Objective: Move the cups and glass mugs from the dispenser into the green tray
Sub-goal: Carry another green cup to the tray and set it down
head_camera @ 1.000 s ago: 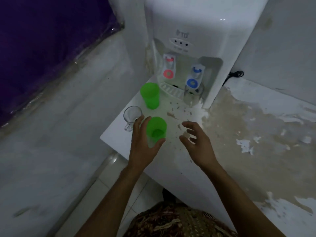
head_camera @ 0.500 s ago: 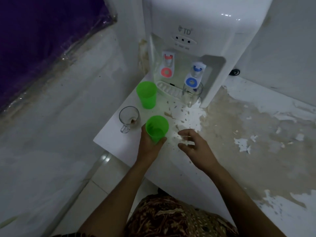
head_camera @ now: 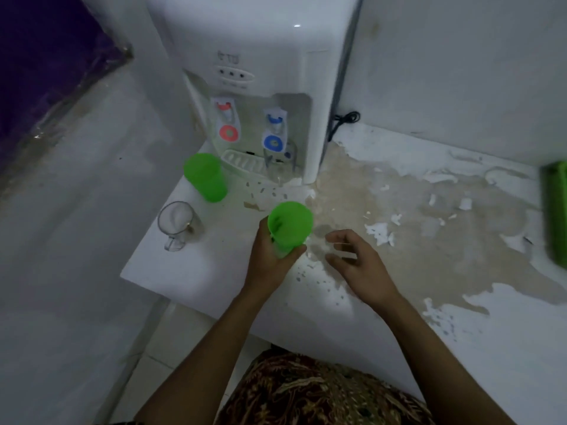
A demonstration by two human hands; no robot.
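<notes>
My left hand [head_camera: 270, 262] grips a green plastic cup [head_camera: 290, 227] from below and holds it above the counter. My right hand [head_camera: 359, 265] hovers just right of the cup, fingers apart and holding nothing. A second green cup [head_camera: 206, 177] stands at the dispenser's left front. A clear glass mug [head_camera: 177, 221] stands near the counter's left edge. Another glass mug [head_camera: 277, 162] sits under the blue tap on the drip tray. The white water dispenser [head_camera: 260, 56] fills the back. A strip of the green tray [head_camera: 557, 213] shows at the right edge.
The white counter [head_camera: 190, 280] has peeling paint and a brown patch right of the dispenser. Its left and front edges drop to a tiled floor. A black cable [head_camera: 345, 119] lies behind the dispenser by the wall.
My left hand has lifted the green cup off the counter and moved it right. The view has swung right, bringing the green tray's edge into sight.
</notes>
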